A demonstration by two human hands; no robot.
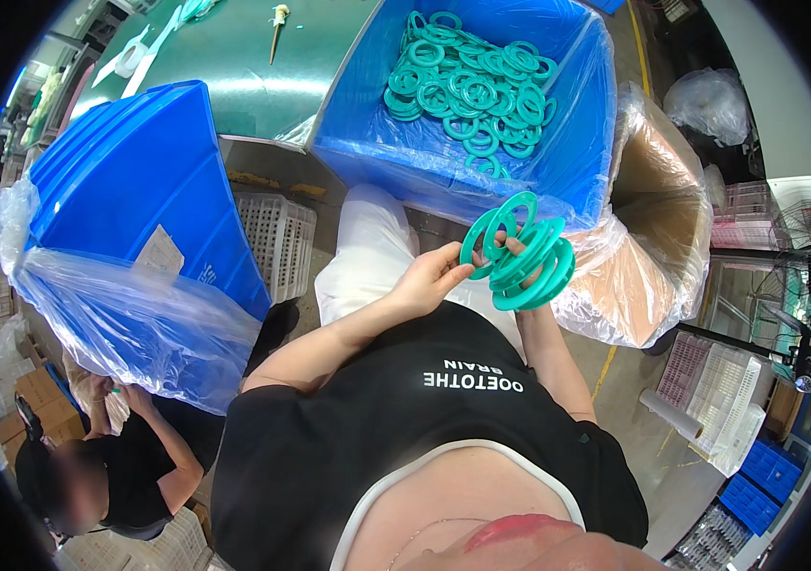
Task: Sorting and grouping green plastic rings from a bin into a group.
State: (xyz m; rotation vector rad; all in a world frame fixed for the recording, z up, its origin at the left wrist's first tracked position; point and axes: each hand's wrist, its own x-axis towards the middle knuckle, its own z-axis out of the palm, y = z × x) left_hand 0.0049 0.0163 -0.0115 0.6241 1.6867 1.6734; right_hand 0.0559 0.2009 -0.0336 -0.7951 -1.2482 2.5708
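Several teal rings hang together in a loose bunch in front of my body. My right hand holds this bunch; its fingers pass through the openings, and the rings hide much of the hand. From the left, my left hand pinches the edge of one ring of the bunch between thumb and fingers. Just beyond my hands stands a blue bin lined with clear plastic. A heap of similar teal rings lies inside it.
A blue bin with a plastic liner stands left, beside a white crate. A plastic-lined cardboard box is at right, near a fan. A green table lies beyond. Another person works at lower left.
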